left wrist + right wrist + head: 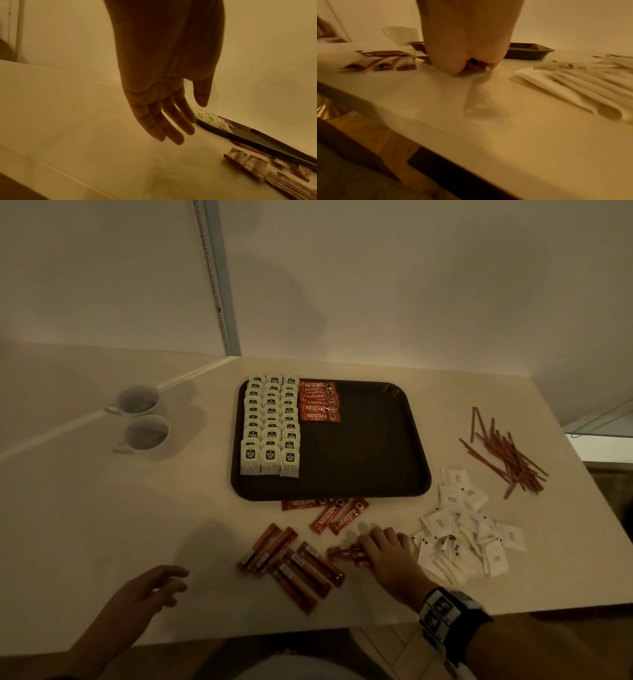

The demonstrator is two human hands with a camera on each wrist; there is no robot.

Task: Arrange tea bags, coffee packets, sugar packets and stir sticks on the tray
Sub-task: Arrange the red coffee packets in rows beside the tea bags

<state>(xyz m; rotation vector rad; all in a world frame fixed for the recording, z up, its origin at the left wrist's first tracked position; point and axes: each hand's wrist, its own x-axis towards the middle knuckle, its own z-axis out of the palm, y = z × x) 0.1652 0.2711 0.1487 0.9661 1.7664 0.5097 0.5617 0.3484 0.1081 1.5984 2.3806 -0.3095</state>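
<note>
From my remote seat I judge the job a little under half done. On the dark brown rectangular plastic tray [376, 440], the white paper tea bags [270, 426] fill three neat overlapping columns along its left side, and a short stack of red Nescafe coffee stick packets [320, 402] begins a fourth column just beside them; the rest of the tray is bare.

Left to do: more red coffee sticks lie scattered on the desk [102, 508] near the tray's front edge, the white square sugar packets [462, 529] sit in a loose heap to the right, and the thin reddish-brown stir sticks [507, 457] lie in a pile farther right. None of those last two kinds is on the tray yet.

My right hand [387, 553] is curled down on the desk, gripping a small bunch of coffee sticks [346, 554] beside the sugar heap. My left hand [150, 587] hovers over the desk with fingers loosely spread, holding nothing.

The desk is a smooth cream surface set into a corner of plain pale walls, dimly lit. Two white ceramic cups [142, 419] stand well left of the tray.
</note>
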